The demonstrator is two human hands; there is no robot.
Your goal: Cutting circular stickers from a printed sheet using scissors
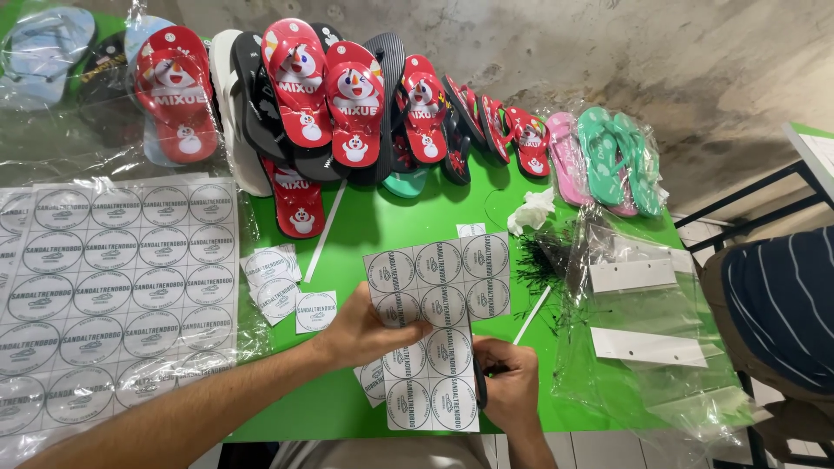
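Surface: bright green table point(365, 226) against a rough grey concrete wall; tiled floor shows at lower right of frame.
L hand: left hand point(363, 330), low centre, thumb and fingers pinching the left edge of the sticker sheet point(439, 326).
R hand: right hand point(511, 386), just right of it, curled shut round black scissors point(479, 382); blades run up into the sheet's lower right edge.
Sheet: white paper w/ round grey labels in rows, L-shaped from cutting. Long axis near vertical in frame, narrow end toward the bottom edge, wider top part spreading to the right. Held just above the table.
Near: cut single labels point(278, 282) lie loose left of the L hand; big uncut label sheets point(113, 287) under clear plastic fill the left side.
Right side: clear plastic bags point(643, 330) w/ white card headers, heap of dark green shreds, crumpled white tissue.
Far edge: row of flip-flops point(347, 104), mostly red w/ snowman print, some black, pink and teal at upper right.
Other: person in a striped shirt point(782, 304) at right edge.
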